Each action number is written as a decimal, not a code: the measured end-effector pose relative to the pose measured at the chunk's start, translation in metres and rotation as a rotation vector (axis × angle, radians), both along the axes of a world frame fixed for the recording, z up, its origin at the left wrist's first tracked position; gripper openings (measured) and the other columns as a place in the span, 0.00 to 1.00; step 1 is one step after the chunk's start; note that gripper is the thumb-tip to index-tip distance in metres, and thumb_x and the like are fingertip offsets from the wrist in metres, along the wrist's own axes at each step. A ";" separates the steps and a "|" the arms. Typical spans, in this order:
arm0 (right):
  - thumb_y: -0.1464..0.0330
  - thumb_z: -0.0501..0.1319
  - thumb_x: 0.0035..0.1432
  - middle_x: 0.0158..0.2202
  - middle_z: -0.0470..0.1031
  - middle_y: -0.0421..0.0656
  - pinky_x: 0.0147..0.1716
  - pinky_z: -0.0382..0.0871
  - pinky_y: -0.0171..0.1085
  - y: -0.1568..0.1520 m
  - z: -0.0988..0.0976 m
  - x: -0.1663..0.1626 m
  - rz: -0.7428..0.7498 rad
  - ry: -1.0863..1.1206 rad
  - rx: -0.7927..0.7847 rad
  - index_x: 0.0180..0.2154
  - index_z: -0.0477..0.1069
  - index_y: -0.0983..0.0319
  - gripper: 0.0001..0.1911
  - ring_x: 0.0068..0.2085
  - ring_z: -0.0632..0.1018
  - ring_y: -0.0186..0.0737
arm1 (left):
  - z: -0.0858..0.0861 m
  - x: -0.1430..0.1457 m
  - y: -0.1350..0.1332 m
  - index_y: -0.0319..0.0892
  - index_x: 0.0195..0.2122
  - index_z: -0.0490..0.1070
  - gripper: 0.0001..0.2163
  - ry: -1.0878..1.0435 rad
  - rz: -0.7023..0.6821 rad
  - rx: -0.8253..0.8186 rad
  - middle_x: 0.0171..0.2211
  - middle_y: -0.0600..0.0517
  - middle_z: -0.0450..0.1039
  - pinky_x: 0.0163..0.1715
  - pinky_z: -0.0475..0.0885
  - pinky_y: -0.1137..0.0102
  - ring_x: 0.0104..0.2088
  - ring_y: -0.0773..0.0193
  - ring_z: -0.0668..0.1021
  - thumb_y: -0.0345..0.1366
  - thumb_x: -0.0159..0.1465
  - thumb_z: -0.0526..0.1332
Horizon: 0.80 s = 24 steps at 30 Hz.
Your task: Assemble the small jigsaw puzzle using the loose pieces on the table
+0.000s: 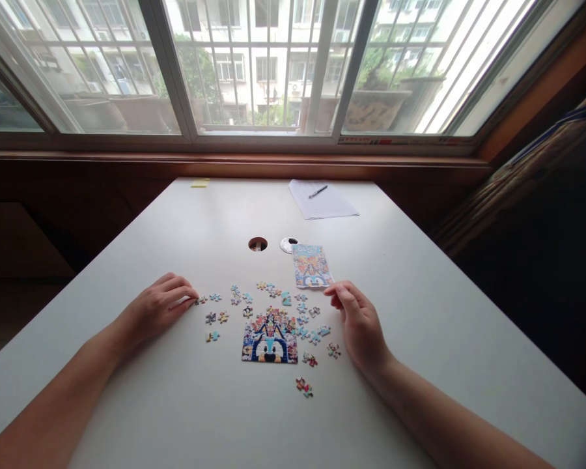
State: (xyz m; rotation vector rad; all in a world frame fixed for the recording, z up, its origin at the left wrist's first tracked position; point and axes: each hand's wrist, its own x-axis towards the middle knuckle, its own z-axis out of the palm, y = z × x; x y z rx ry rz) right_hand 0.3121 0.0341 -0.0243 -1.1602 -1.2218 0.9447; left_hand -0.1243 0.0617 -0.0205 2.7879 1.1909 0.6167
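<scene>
My left hand [163, 305] rests on the table at the left, thumb and fingertips brought together at a small puzzle piece [202, 300]. Between the thumb and fingers of my right hand [361, 322] is the lower right corner of a picture card [311, 266], which shows a blue cartoon dog. A partly joined jigsaw puzzle [269, 342] lies flat between my hands, its lower part a dog's face and its upper edge uneven. Loose pieces surround it, among them a light blue cluster [314, 335] on the right and a reddish cluster [304, 387] below.
Everything lies on a white table [176, 404]. Farther back are a round cable hole [258, 244] and a silver ring cover [287, 245] partly behind the card. Paper sheets [322, 207] with a pen [318, 191] and a yellow sticky note [200, 183] lie near the window.
</scene>
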 end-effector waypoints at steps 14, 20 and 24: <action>0.59 0.56 0.70 0.34 0.69 0.40 0.43 0.61 0.39 0.001 -0.004 0.002 0.022 0.002 0.024 0.34 0.75 0.57 0.15 0.37 0.68 0.40 | 0.000 0.000 0.001 0.45 0.43 0.77 0.07 -0.004 0.006 0.021 0.40 0.49 0.77 0.42 0.74 0.67 0.41 0.60 0.76 0.36 0.72 0.59; 0.59 0.56 0.70 0.34 0.69 0.40 0.43 0.61 0.39 0.001 -0.005 0.003 0.021 -0.007 0.028 0.34 0.75 0.57 0.15 0.37 0.68 0.41 | 0.000 0.002 0.000 0.45 0.44 0.77 0.07 0.006 0.002 0.015 0.41 0.48 0.77 0.43 0.73 0.67 0.42 0.60 0.75 0.35 0.72 0.59; 0.59 0.56 0.70 0.33 0.68 0.40 0.42 0.61 0.39 0.001 -0.005 0.002 0.017 -0.007 0.031 0.34 0.75 0.57 0.15 0.37 0.68 0.40 | 0.000 0.003 -0.001 0.45 0.44 0.77 0.06 0.002 0.011 0.014 0.41 0.49 0.77 0.43 0.73 0.67 0.42 0.61 0.75 0.35 0.71 0.59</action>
